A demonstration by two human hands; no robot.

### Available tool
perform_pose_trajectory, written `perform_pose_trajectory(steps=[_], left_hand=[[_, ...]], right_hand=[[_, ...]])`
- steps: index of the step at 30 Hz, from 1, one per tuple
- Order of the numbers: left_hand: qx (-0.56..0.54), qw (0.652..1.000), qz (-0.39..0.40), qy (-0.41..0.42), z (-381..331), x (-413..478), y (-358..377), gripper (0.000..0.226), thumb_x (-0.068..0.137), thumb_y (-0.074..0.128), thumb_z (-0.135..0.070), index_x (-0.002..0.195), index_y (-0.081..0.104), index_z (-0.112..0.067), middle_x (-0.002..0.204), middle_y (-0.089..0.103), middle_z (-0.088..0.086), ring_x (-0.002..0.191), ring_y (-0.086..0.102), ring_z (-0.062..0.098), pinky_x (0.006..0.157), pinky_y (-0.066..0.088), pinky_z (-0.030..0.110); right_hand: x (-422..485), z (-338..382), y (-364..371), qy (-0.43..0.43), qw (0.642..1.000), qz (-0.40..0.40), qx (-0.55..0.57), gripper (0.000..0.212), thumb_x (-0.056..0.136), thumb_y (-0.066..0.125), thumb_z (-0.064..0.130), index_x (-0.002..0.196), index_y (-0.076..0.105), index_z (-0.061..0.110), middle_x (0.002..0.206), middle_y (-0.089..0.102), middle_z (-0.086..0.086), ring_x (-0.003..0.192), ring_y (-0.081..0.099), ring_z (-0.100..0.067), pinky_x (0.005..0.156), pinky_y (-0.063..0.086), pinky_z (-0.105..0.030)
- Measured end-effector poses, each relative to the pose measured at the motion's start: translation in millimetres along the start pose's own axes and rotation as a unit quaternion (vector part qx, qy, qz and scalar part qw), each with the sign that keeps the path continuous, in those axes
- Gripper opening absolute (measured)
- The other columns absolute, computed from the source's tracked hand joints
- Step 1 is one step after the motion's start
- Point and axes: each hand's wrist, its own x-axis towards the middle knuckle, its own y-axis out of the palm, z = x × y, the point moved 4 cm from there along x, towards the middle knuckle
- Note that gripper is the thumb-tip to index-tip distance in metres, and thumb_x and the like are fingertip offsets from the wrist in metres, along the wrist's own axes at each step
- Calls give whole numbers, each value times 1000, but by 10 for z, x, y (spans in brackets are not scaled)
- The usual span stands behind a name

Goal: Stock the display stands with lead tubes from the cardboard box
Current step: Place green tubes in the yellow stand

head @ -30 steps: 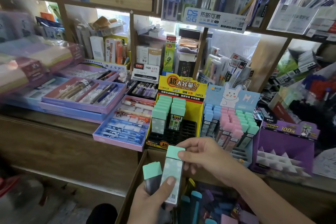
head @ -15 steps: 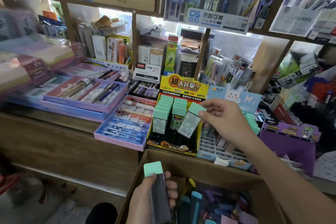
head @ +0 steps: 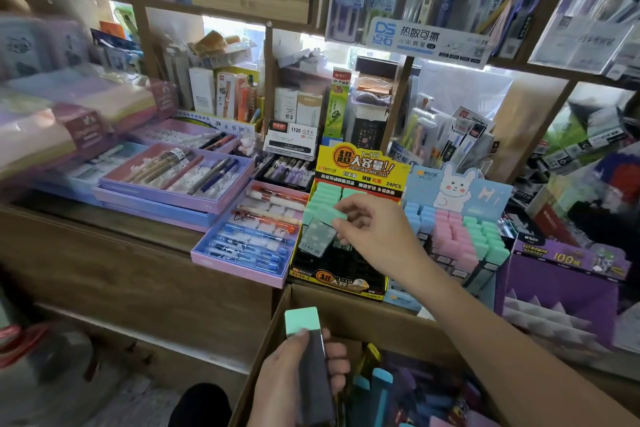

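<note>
The right hand (head: 377, 232) is pinching a mint-capped lead tube (head: 320, 230) by its cap, tilted, right over the yellow-and-black display stand (head: 346, 274). The tube's lower end is at the front slots, but whether it's actually seated in one is hard to tell. That stand already has a couple of rows of mint-capped tubes (head: 323, 196) packed into its back slots, while the black grid at the front is mostly bare.

The left hand (head: 294, 378) is wrapped around a second tube (head: 308, 350), dark body with a mint cap, held upright above the cardboard box (head: 346, 317) at the bottom of the shot. Inside the box there's a jumble of more tubes (head: 375, 392) with blue, purple and pink caps.

Just right of the yellow stand is a bunny display stand (head: 457, 189) loaded with rows of blue, pink and green capped tubes. Next over is a purple stand (head: 568, 284) whose white spiky slots look unfilled.

To the left, pink-and-blue trays (head: 239, 250) on the wooden counter (head: 104, 243) hold pens laid flat, with another tray (head: 173, 180) of pens and pencils behind it.
</note>
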Motion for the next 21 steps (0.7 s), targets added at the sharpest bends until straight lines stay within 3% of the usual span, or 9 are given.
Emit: perform_pose_trajectory(steps=[4,9,12,16,21], left_hand=[[9,1000,7,-14,-11,64,-45,38,105,44,-28,104,62,6,79,67,27,66,60,37,51,53,36],[-1,999,32,-9,8,140,-73,37,104,46,-28,106,61,6,76,68,28,58,62,37,47,55,37],[11,999,45,15,30,178,-120,39,99,52,-28,111,63,8,87,71,32,60,67,38,49,56,39],[42,996,56,54,56,182,-171,46,80,67,-29,108,70,6,101,72,33,72,74,40,59,61,42],[70,989,85,96,64,158,-178,50,76,70,-29,115,67,3,106,73,29,85,76,38,63,62,41]], right_hand=[[-4,-18,67,-4,1000,1,-11,19,94,72,10,108,70,22,86,69,-5,70,74,-14,73,65,-41],[4,20,107,-16,998,35,-57,22,96,71,14,115,67,24,90,66,-1,73,72,-15,75,64,-42],[-17,66,135,-65,989,36,-129,20,98,68,17,116,62,23,87,63,8,76,68,-14,75,61,-38],[-41,132,178,-123,954,24,-273,29,103,59,24,131,66,20,113,68,3,96,66,-19,81,57,-39],[-83,142,195,-122,949,37,-287,35,105,56,25,139,62,23,119,62,3,100,64,-19,79,58,-39]])
